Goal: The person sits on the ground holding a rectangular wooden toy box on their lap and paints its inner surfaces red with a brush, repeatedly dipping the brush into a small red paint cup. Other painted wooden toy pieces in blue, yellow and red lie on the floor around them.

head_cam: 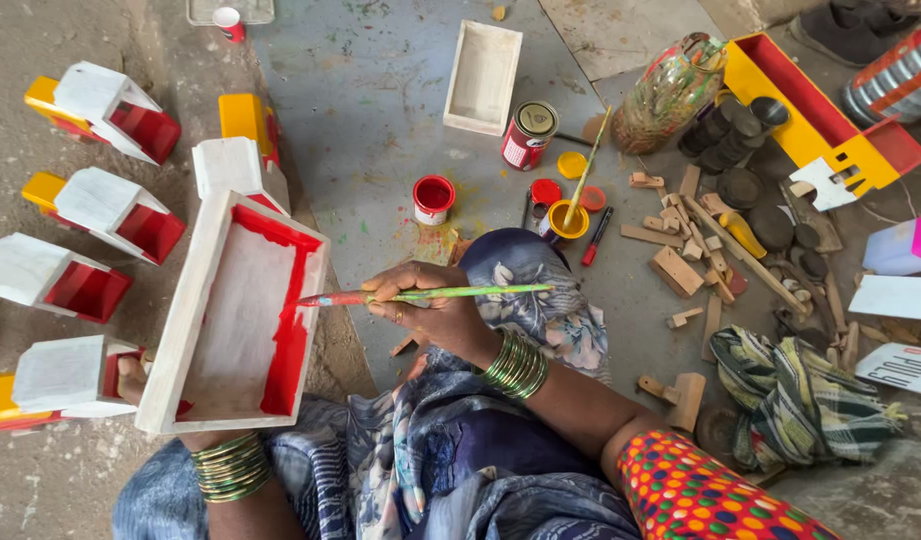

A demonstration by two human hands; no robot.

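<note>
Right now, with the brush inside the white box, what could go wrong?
1. The red-loaded paintbrush in the right hand may smear the still-white floor of the wooden box.
2. The left hand grips the box from below; wet red walls could mark fingers or the patterned cloth beneath.
3. The open red paint pot nearby could tip.

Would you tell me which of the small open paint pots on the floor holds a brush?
The yellow paint pot, right of the red paint pot, has a long green-handled brush standing in it. The red pot holds none.
</note>
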